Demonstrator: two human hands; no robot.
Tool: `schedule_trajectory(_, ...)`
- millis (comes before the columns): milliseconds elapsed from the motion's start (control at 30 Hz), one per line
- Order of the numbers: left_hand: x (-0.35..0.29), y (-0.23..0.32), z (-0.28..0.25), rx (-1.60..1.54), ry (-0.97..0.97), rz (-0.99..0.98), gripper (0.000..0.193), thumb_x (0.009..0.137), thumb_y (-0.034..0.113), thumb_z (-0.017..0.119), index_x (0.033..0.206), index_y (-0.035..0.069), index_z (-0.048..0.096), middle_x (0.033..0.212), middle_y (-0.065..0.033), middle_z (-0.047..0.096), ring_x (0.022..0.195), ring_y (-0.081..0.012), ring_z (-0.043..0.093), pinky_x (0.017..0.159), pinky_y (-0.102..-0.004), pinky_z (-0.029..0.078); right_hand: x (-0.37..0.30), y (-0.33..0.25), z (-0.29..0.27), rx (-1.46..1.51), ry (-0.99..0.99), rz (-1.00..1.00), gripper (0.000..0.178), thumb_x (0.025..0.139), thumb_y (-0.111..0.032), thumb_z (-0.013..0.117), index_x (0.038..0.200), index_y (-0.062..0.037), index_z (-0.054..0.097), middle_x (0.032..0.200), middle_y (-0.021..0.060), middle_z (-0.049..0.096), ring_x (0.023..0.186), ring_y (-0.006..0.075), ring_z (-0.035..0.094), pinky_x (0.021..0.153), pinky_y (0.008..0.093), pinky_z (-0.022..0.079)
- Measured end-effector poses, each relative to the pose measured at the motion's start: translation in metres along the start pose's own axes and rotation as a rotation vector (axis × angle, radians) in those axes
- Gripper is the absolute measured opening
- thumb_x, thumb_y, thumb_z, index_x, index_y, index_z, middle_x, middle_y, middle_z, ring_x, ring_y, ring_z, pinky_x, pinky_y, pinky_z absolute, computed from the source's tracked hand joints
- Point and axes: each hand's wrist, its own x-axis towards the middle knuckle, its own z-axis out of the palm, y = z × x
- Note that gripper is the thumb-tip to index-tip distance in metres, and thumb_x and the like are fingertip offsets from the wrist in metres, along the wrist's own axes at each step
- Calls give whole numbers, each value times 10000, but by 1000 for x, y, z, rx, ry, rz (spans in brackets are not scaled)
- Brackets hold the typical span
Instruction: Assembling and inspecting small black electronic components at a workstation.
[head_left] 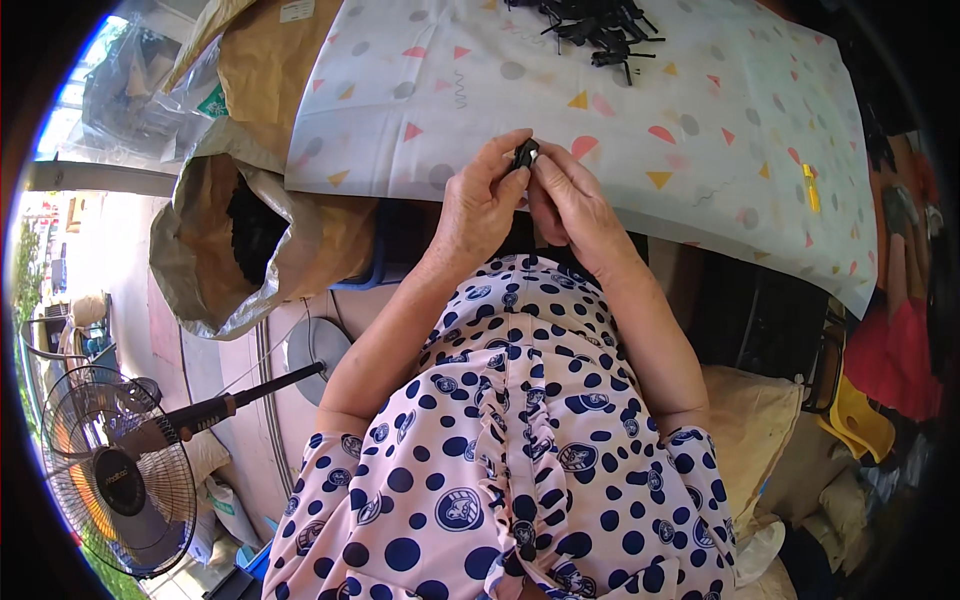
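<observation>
Above the near edge of the table, my left hand (482, 205) and my right hand (575, 205) meet fingertip to fingertip. Between them is a small black plastic part (524, 153) with a light spot on its right side. My left thumb and forefinger pinch it, and my right thumb presses against that light spot. Its exact kind is too small to make out. Farther off on the table lies a heap of similar-looking black parts (600, 30) with thin prongs sticking out.
A patterned cloth (400, 130) covers the table. A yellow tube-like object (811, 188) lies at its right. An open sack (215, 290) with black contents stands left of the table, near brown paper bags (265, 70). A standing fan (120, 480) is at lower left, a yellow stool (860, 420) at right.
</observation>
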Motion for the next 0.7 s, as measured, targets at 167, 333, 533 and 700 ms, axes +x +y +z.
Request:
schedule_trajectory(167,5,1,1,-44,1,-1,355,906,-9,513,1258,35,518,878,-83,638,777,-104,594,709,-252,522,6,1,2,49,0,-13,301,1004,-316,428,1140,-59,509,580,-51,410,424,35,314,387,199,230)
schedule_trajectory(333,13,0,-2,51,27,20,341,904,-2,516,1241,37,537,874,-93,648,764,-114,607,700,-264,524,18,0,3,67,41,26,237,1004,-280,437,1097,-77,513,586,-59,407,424,26,311,377,185,230)
schedule_trajectory(533,34,2,-4,212,108,61,346,883,19,535,1222,81,562,816,-143,661,683,-192,649,652,-298,522,45,-7,3,78,36,87,203,1006,-242,427,1110,-92,514,598,-68,406,425,18,312,345,186,223)
schedule_trajectory(700,54,-4,-5,435,112,139,375,875,-3,521,1240,86,534,809,-142,651,690,-211,653,633,-326,511,66,-21,-12,-140,21,117,198,998,-202,439,1129,-85,530,647,-71,418,508,14,357,435,189,299)
